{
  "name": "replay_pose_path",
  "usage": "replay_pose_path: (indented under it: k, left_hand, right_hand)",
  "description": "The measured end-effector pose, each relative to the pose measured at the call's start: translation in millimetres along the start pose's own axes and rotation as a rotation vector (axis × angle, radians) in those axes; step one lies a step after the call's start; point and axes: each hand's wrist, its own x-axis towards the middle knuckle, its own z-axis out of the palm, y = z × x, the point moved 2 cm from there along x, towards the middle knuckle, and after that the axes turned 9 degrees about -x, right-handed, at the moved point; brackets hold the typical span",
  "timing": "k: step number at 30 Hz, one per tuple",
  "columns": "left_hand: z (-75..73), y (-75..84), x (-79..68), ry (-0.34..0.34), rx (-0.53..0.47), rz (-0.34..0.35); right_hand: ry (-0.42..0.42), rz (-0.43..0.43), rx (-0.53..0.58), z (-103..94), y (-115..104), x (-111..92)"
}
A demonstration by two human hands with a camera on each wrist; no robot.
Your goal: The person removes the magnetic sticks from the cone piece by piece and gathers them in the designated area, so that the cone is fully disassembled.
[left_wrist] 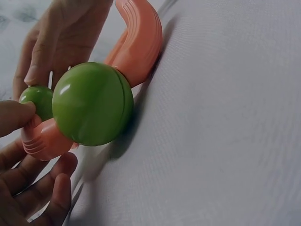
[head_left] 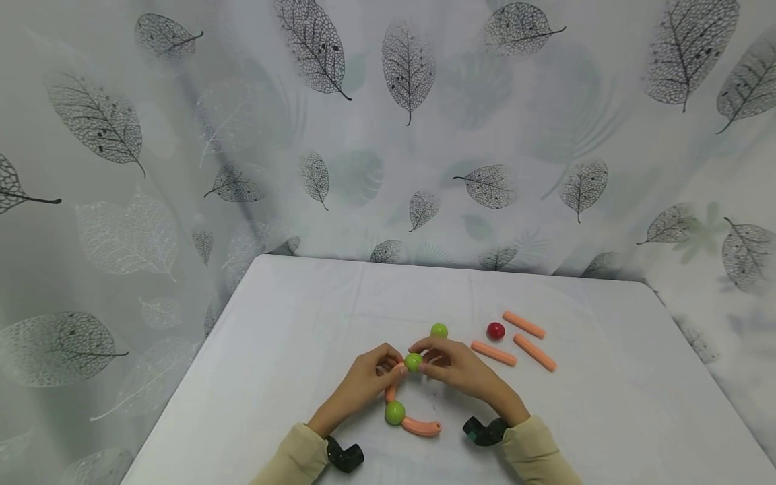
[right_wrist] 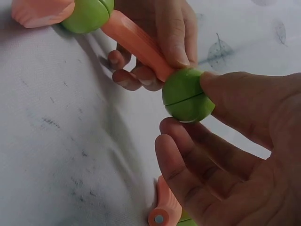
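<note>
My right hand (head_left: 453, 364) pinches a green ball (right_wrist: 186, 96) between thumb and fingers. The left hand (head_left: 370, 372) holds a curved orange rod (right_wrist: 138, 42), whose upper end meets that ball. A larger-looking second green ball (left_wrist: 91, 103) joins the rod's other end, and from it another curved orange rod (head_left: 421, 427) runs to the right along the table. Behind the right hand sits a third green ball (head_left: 439, 330). In the right wrist view, below the fingers, shows an orange piece (right_wrist: 165, 202) with a round silvery end, beside a sliver of green.
A red ball (head_left: 496, 331) lies right of the hands. Straight orange rods (head_left: 494, 353) are scattered around it on the white table (head_left: 291, 323). A leaf-patterned curtain (head_left: 364, 188) hangs behind the table's far edge. Each wrist wears a dark camera band (head_left: 485, 431).
</note>
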Motion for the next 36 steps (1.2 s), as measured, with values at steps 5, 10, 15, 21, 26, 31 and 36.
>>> replay_pose_path:
  k: [5, 10, 15, 21, 26, 31, 36]
  left_hand:
    - [0.2, 1.3, -0.4, 0.006, 0.012, 0.012]
    - [0.5, 2.5, -0.4, 0.01, 0.029, 0.022]
    - [1.2, 2.4, -0.3, 0.015, 0.054, 0.038]
    - [1.7, 1.0, -0.7, 0.027, 0.074, 0.061]
    - [0.8, -0.2, -1.6, 0.053, 0.076, 0.056]
    - [-0.2, -0.1, -2.2, 0.058, 0.077, 0.058]
    - [-0.4, -0.5, -1.4, 0.044, 0.069, 0.055]
  right_hand:
    - [0.0, -0.012, -0.01, 1.2, -2, 0]
    - [0.014, -0.02, -0.024, 1.1, -5, 0]
    - [0.034, -0.016, -0.067, 2.1, -7, 1]
    - [0.047, 0.008, -0.142, 5.3, -12, 0]
    - [0.071, 0.019, -0.211, 5.9, -18, -1]
    - [0.095, 0.01, -0.249, 5.9, -19, -1]
    - [0.151, 0.027, -0.282, 3.1, -14, -1]
